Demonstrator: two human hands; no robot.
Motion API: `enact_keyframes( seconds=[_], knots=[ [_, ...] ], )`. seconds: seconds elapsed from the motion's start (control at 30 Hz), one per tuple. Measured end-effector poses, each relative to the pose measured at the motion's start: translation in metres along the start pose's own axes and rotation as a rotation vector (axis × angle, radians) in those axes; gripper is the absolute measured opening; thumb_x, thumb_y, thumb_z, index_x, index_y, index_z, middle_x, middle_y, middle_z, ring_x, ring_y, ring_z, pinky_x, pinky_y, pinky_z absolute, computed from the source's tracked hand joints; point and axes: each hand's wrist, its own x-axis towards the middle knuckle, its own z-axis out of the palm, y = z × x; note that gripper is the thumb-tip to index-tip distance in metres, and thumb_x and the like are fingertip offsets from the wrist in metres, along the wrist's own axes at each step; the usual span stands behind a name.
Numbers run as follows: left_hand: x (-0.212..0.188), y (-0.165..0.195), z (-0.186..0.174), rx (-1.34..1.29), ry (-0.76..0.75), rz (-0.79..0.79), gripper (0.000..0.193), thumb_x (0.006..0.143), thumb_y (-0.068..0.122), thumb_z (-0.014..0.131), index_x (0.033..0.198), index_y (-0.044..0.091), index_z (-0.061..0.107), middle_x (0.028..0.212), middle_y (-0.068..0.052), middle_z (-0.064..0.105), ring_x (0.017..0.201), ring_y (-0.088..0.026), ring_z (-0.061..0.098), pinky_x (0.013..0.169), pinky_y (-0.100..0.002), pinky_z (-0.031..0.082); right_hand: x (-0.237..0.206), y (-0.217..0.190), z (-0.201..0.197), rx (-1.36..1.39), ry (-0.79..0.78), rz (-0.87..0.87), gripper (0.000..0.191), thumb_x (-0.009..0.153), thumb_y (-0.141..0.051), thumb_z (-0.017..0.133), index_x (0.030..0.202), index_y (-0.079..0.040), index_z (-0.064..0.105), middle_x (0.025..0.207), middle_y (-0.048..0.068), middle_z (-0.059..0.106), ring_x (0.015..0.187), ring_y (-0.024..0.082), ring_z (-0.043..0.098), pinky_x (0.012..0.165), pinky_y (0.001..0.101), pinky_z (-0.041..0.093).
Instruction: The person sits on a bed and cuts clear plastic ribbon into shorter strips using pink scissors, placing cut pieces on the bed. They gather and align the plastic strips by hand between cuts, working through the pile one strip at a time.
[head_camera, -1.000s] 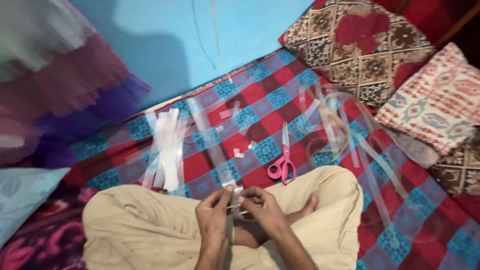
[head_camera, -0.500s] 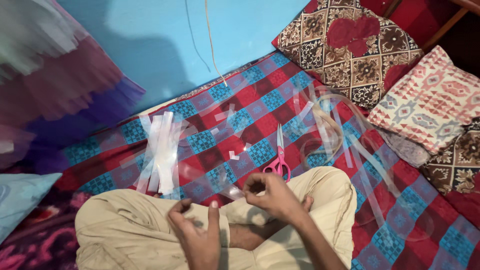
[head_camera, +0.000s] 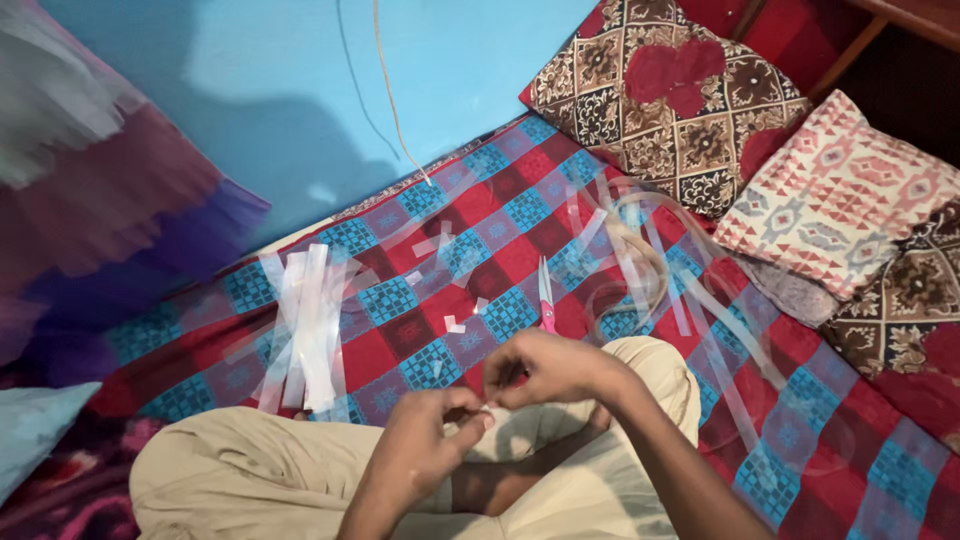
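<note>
I sit cross-legged in beige trousers (head_camera: 250, 480) on a red and blue checked cloth (head_camera: 400, 340). My left hand (head_camera: 430, 440) and my right hand (head_camera: 555, 368) meet fingertip to fingertip above my lap. Both pinch a thin clear plastic strip (head_camera: 490, 402), which barely shows between the fingers. Scissors (head_camera: 546, 295) with pink handles lie on the cloth just beyond my right hand, blades pointing away. A pile of cut clear strips (head_camera: 305, 325) lies to the left of my knee.
Long loose clear strips (head_camera: 640, 260) curl over the cloth on the right. Small clear scraps (head_camera: 452, 324) lie near the scissors. Patterned cushions (head_camera: 680, 90) (head_camera: 840, 200) stand at the back right against a blue wall (head_camera: 300, 80). Purple fabric (head_camera: 90, 220) hangs at left.
Half a second ago my left hand had dropped toward my lap, away from the right. Now both hands are together again at the strip. The view has shifted slightly.
</note>
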Motion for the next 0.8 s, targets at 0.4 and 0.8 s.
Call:
enact_keyframes(
  seconds=[0.4, 0.8],
  knots=[
    [-0.003, -0.037, 0.008, -0.325, 0.100, -0.343, 0.022, 0.084, 0.020, 0.077, 0.084, -0.002, 0.079, 0.067, -0.002, 0.072, 0.060, -0.008, 0.058, 0.056, -0.028, 0.047, 0.057, 0.161, 0.026, -0.395, 0.618, 0.816, 0.045, 0.073, -0.046, 0.083, 0.094, -0.006, 0.080, 0.098, 0.019, 0.074, 0.096, 0.035, 0.072, 0.089, 0.0458, 0.057],
    [0.029, -0.025, -0.053, -0.195, -0.053, -0.231, 0.019, 0.081, 0.018, 0.076, 0.078, -0.001, 0.078, 0.064, 0.000, 0.068, 0.060, -0.006, 0.059, 0.056, -0.027, 0.049, 0.008, 0.146, 0.044, 0.596, 0.806, 0.348, 0.029, 0.087, -0.023, 0.075, 0.101, 0.000, 0.066, 0.076, 0.011, 0.068, 0.067, 0.021, 0.065, 0.063, 0.0321, 0.052]
  ],
)
